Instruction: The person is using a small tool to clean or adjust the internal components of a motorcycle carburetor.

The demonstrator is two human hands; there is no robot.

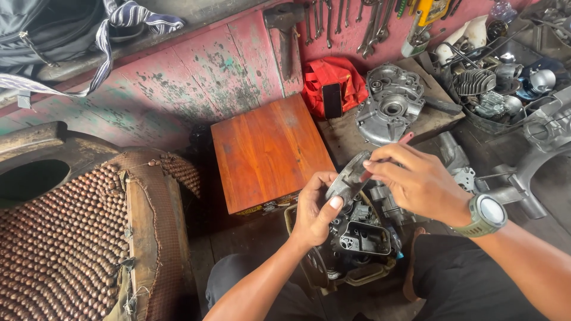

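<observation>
Head view: a flat grey metal engine part point(350, 178) is gripped in the left hand point(315, 211), fingers curled around its lower edge and the thumb pressed against its face. A thin red-handled tool point(399, 142) is pinched between the fingertips of the right hand point(416, 181), its tip laid on the upper edge of the part. Both are held above a dark engine block point(357, 241) set between the person's knees. A wooden box point(267, 151) is seen just beyond the hands, an aluminium crankcase cover point(389, 104) further back, and wrenches point(345, 21) are hung on the red wall
</observation>
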